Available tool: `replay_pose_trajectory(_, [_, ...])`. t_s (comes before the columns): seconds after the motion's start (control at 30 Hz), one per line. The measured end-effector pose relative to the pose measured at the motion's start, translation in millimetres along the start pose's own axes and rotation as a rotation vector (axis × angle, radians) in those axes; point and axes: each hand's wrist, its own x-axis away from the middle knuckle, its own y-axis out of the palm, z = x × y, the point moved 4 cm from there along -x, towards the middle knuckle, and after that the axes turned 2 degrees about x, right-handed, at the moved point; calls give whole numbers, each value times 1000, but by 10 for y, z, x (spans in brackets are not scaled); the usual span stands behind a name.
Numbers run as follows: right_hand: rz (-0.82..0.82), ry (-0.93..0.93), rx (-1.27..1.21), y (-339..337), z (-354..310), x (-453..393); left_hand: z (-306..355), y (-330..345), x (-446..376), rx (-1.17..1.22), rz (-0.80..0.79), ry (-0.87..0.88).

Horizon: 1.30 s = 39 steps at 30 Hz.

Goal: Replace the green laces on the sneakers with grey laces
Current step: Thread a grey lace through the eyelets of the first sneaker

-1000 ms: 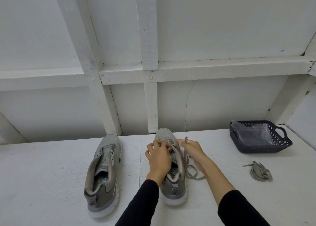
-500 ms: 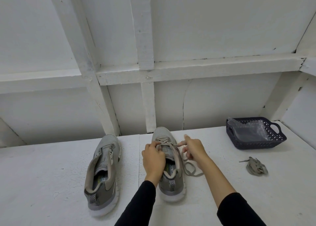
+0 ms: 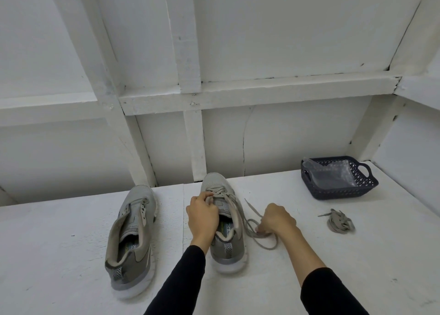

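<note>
The left hand [image 3: 202, 215] pinches the lace [image 3: 238, 209] at the right sneaker [image 3: 226, 221] mid-table; the right hand [image 3: 277, 219] grips its loose end beside it, fingertips hidden, bare tabletop [image 3: 59, 255] all around

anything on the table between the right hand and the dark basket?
Head view: only the loose bundle of laces sits roughly between the right hand and the dark basket, slightly nearer the camera. Otherwise bare white table.
</note>
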Motion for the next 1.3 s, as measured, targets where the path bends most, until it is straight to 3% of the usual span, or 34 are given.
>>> replay_pose_trajectory(0.17, [279,-221,-49,-94,-182,-12,-2,4,-6,41,-2,-6])
replay_pose_trajectory(0.27, [360,-278,-110,-96,-257,-63,-4,2,-7,68,6,-6])
replay_pose_trajectory(0.67, [438,-228,5,197,-396,-426,-35,-20,11,57,81,-67])
replay_pose_trajectory(0.73, [444,-244,-173,117,-447,-478,-35,-17,11,22,89,-67])
replay_pose_trajectory(0.83, [446,-275,-747,-193,-590,-404,-25,-31,19,10,95,-66])
replay_pose_trajectory(0.9, [435,-324,-930,-369,-709,-290,-11,-45,34,22,85,-70])
replay_pose_trajectory(1.3, [366,-475,-827,-45,-902,93,-205,-140,-9,367,-87,-112])
